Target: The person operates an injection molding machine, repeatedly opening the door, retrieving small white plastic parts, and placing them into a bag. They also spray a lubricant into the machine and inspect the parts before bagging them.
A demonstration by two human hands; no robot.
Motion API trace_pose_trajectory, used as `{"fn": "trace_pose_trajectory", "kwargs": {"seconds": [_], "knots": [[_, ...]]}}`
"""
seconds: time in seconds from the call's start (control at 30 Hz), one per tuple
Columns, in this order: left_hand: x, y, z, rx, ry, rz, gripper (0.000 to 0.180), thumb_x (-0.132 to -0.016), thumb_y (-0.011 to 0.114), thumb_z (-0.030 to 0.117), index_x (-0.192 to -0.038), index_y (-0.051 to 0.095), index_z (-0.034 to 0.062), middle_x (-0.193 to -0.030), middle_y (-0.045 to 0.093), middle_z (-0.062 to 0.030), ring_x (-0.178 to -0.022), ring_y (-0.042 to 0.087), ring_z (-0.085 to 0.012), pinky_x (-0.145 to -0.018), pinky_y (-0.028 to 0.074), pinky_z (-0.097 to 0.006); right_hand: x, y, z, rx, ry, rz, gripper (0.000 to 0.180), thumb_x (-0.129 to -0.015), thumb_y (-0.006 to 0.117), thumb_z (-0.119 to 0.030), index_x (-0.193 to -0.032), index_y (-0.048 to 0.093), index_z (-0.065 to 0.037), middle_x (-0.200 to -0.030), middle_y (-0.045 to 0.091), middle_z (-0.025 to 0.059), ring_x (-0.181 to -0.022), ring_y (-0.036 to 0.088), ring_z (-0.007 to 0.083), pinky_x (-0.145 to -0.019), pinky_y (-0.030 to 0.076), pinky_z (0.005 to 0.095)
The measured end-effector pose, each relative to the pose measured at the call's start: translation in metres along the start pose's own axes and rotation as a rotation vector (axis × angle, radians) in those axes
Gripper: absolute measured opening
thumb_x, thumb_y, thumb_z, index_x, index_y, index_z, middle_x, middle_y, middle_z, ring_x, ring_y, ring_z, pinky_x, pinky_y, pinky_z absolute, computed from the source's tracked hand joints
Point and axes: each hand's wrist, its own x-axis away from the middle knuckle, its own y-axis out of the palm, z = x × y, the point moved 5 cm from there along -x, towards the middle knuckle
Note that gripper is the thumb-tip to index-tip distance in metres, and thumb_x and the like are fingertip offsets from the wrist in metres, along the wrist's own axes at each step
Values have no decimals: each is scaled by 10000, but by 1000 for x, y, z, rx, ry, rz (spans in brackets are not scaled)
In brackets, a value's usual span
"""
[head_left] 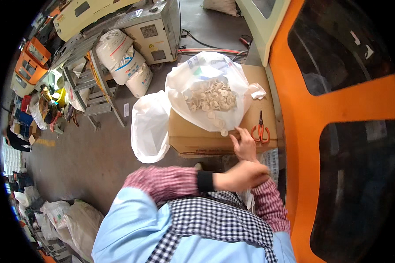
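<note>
My left hand point(242, 176) reaches across my body and closes round my right sleeve point(270, 195) near the wrist; it is slightly blurred and its fingertips are hidden. Beyond it, my right hand point(245, 147) is open and holds nothing, thumb and forefinger apart, by the near edge of a white plastic bag point(180, 94). Many small cream-coloured plastic parts point(215, 96) with round discs and stems lie inside that bag. A few round pieces point(219, 124) lie toward its near lip. To the right of my hand, orange-handled scissors point(260, 131) lie on the cardboard box point(193, 138) under the bag.
A second white bag point(148, 127) stands open left of the box. Crumpled white material point(257, 91) lies on the box. An orange machine point(298, 144) with dark windows closes off the right side. Stacked sacks point(125, 61) and a metal step ladder point(94, 87) stand far left.
</note>
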Motion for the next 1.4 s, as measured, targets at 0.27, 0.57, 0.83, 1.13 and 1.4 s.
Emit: {"fn": "trace_pose_trajectory", "kwargs": {"seconds": [0.27,0.57,0.83,1.13,1.4], "knots": [[148,-103,-118,174,-648,488,167,-879,576,151,-892,613,-11,-665,597,-41,-575,533,-77,-527,443,-223,-96,114,51,117,41,-119,202,-813,595,-177,-958,614,-39,-838,608,177,-792,585,367,-696,471,415],[100,-168,-110,626,-535,539,375,-955,449,206,-1278,403,23,-866,587,-11,-651,519,-45,-555,429,-159,-84,77,2,-1221,575,-217,230,-885,588,-198,-949,613,22,-816,622,43,-681,590,104,-624,475,212],[79,-177,-97,738,-529,697,208,-903,546,139,-1034,585,-18,-837,613,-51,-666,576,-89,-571,472,-201,-75,61,-22,-1062,421,-260,342,-931,502,-205,-1181,481,27,-997,580,82,-879,577,155,-766,472,262],[85,-167,-81,352,-389,985,109,-875,566,55,-933,611,-26,-743,611,-44,-619,550,-82,-556,446,-211,-48,30,-49,-552,-4,-484,264,-839,612,-141,-1042,582,26,-914,613,105,-822,599,205,-733,466,290],[93,-160,-89,363,-401,1068,110,-878,567,68,-928,604,-22,-730,611,-46,-596,549,-81,-546,442,-213,-47,41,-41,-840,135,-474,315,-854,609,-136,-1116,509,8,-886,626,93,-769,603,130,-665,492,264]]}}
